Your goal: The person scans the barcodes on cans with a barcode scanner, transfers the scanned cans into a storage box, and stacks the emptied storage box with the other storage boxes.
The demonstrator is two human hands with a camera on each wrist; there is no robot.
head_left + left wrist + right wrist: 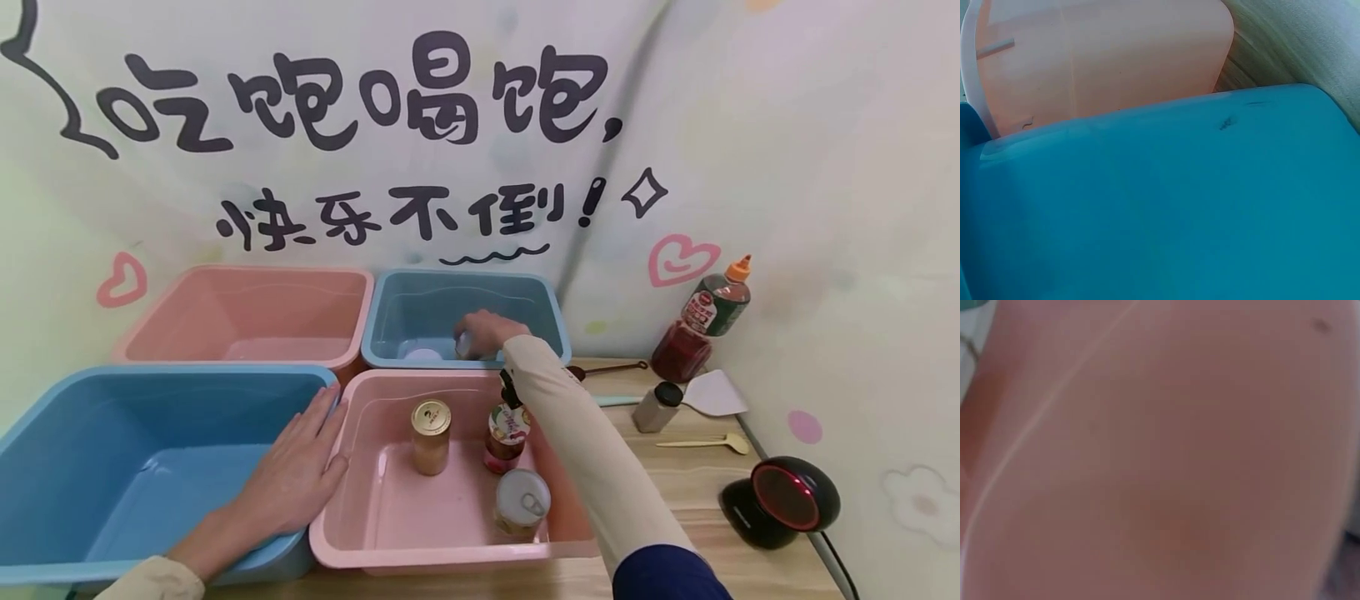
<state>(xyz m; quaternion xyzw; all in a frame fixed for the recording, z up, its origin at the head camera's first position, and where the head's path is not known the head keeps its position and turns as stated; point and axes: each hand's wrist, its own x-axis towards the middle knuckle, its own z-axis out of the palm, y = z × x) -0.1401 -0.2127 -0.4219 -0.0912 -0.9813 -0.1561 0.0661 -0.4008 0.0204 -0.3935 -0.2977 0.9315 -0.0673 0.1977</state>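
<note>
My right hand (491, 333) reaches over the front rim of the back blue bin (517, 292). Its fingers curl around a small pale, greyish thing (464, 343), mostly hidden by the hand. A whitish round shape (423, 354) shows low in that bin. My left hand (296, 467) rests with extended fingers on the right rim of the front blue bin (202, 379). In the front pink bin (442, 521) stand a gold-topped can (431, 437), a jar with a patterned lid (506, 437) and a pull-tab can (521, 504). A blurred pinkish surface fills most of the right wrist view.
A second pink bin (247, 283) stands at the back left. Right of the bins are a red sauce bottle (697, 321), a black-capped shaker (658, 407), a white spatula (716, 393), a small pale yellow spoon (735, 443) and a black device (787, 496) with a cable.
</note>
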